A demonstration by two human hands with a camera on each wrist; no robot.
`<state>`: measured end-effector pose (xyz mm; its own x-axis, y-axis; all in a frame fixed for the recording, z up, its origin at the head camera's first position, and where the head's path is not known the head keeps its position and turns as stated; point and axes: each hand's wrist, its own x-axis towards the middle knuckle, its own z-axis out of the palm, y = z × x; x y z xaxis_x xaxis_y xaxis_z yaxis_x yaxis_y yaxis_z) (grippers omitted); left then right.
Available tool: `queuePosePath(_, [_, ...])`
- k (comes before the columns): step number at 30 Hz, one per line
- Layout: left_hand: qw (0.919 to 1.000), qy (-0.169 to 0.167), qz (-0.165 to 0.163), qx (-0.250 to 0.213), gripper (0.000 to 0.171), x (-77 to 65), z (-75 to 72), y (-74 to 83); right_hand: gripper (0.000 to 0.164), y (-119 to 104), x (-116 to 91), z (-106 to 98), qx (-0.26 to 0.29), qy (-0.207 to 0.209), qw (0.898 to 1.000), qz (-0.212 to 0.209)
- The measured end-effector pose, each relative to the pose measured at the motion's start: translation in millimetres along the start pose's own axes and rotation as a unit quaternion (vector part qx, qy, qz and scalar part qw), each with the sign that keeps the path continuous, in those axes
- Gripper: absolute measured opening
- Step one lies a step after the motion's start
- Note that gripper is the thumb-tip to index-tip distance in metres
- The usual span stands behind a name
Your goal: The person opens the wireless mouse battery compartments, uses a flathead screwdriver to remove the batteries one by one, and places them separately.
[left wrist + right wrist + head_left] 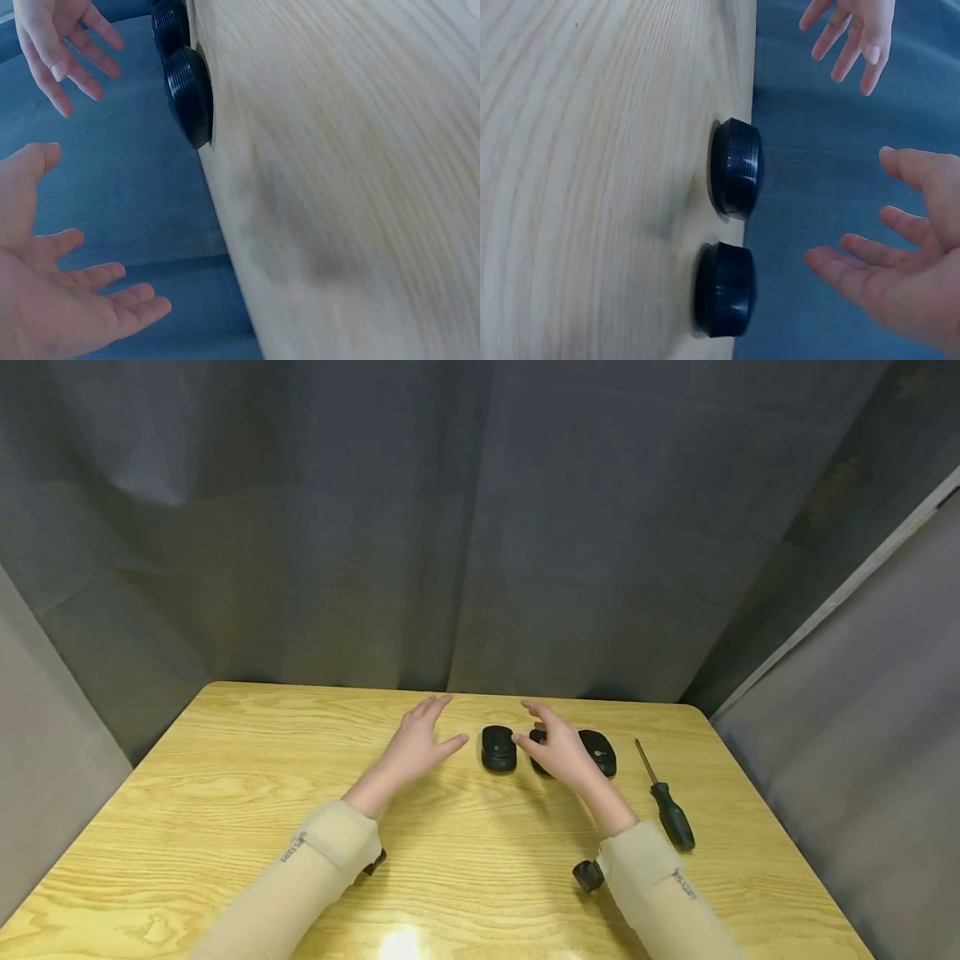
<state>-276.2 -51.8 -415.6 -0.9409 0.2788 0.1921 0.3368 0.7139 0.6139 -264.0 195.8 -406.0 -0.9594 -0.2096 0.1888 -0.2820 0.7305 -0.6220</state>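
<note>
Both forearms (300, 868) reach forward, left grip (412, 747) and right grip (561, 750) apart, fingers (97, 276) loosely spread.

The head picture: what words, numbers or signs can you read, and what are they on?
Left sleeve: "Let's", then a short word too small to read surely.
Right sleeve: "Let's", with the rest too small.
Rightmost black mouse: a tiny pale mark, too small to read.
Leftmost black mouse: any mark is too faint to read.
I can read no numbers.

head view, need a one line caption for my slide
A person's left hand and right hand hover open above a wood-grain table on which lie three black computer mice and a screwdriver.
</note>
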Motion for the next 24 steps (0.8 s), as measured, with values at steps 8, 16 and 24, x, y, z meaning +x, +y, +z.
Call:
queuePosePath(8, [0.9947, -0.012, -0.033, -0.096, 0.075, 16.6, 23.3, -3.8, 0.062, 13, 13, 15, 0.032, -0.003, 0.999, 0.032])
queuePosePath(16, [0.9760, -0.033, -0.103, -0.189, 0.074, 23.2, 40.7, -9.5, 0.059, 17, 18, 33, 0.055, -0.010, 0.996, 0.076])
queuePosePath(24, [0.9588, -0.043, -0.133, -0.247, 0.071, 29.4, 49.6, -16.7, 0.057, 14, 21, 44, 0.048, -0.009, 0.995, 0.091])
